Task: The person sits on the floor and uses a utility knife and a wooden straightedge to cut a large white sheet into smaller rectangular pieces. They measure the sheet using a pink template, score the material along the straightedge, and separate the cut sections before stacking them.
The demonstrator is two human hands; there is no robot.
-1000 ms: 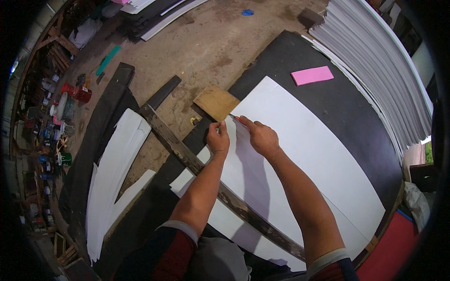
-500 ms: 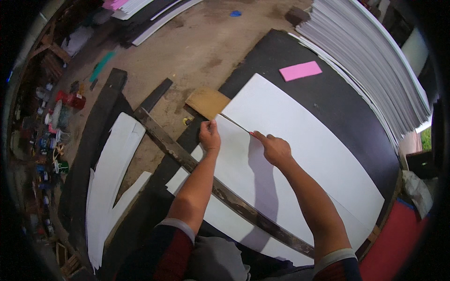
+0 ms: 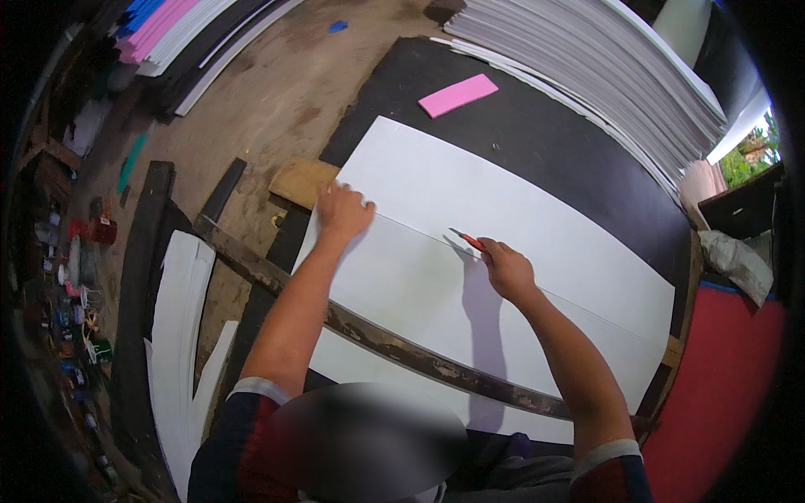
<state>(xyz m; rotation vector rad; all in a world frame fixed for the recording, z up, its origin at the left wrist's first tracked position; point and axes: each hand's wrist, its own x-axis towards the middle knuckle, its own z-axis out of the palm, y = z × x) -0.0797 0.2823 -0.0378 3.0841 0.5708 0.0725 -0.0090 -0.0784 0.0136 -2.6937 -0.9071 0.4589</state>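
A large white sheet (image 3: 436,182) with curved long edges lies across a black board, and a thin line runs lengthwise over it. My left hand (image 3: 344,213) lies palm down at the sheet's left end, beside that line, its thumb and fingers apart. In my right hand (image 3: 508,267), over the middle of the sheet, is a small knife (image 3: 472,241) with a red handle and a thin dark blade pointing left. Its shadow shows on the sheet, but whether the blade touches cannot be told. The fingers of my right hand are wrapped round the handle.
A long worn straight bar (image 3: 394,355) crosses the sheet's near side. A pink block (image 3: 459,95) rests on the black board (image 3: 579,176). Tall stacked white sheets (image 3: 587,67) stand at the far right. White offcuts (image 3: 180,289) lie left, and a brown block (image 3: 302,182) sits by the sheet's corner.
My left hand has gone from pinching at the sheet's left edge to lying spread there. The knife has come away from the slit, its blade now showing. The whole view has shifted.
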